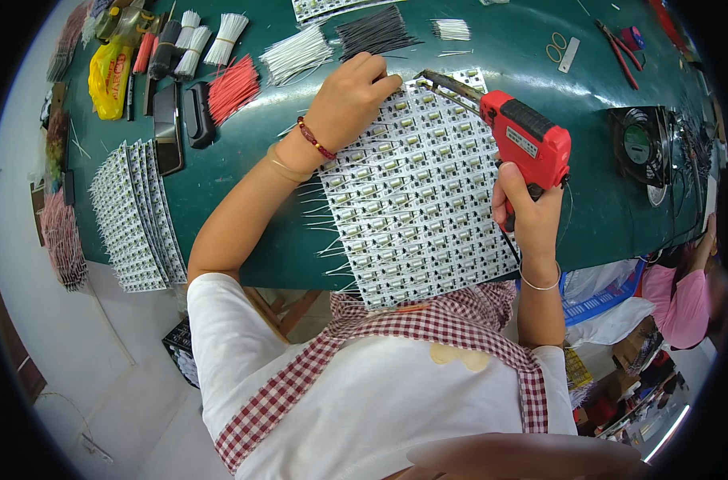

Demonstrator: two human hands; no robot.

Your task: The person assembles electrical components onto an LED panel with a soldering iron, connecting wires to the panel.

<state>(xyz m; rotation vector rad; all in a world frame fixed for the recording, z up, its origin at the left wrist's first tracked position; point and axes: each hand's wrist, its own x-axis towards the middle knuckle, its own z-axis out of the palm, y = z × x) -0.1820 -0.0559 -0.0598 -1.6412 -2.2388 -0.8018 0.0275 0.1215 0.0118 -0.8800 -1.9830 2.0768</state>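
A large white panel of small circuit boards (416, 212) lies on the green table in front of me, with thin white wires sticking out along its left side. My right hand (532, 212) grips the handle of a red and black soldering gun (525, 132). The gun's dark tip points left, over the panel's far edge. Close to that tip, my left hand (354, 94) is closed at the panel's far left corner, thumb and fingers pressed together. What it pinches is too small or hidden to make out.
Beyond the panel lie white wires (296, 54), black wires (373, 32) and red wires (234, 90). Stacked panels (132, 216) and a phone (168, 128) are at left. On the right are pliers (618, 52), a fan (640, 144) and another person's pink sleeve (680, 308).
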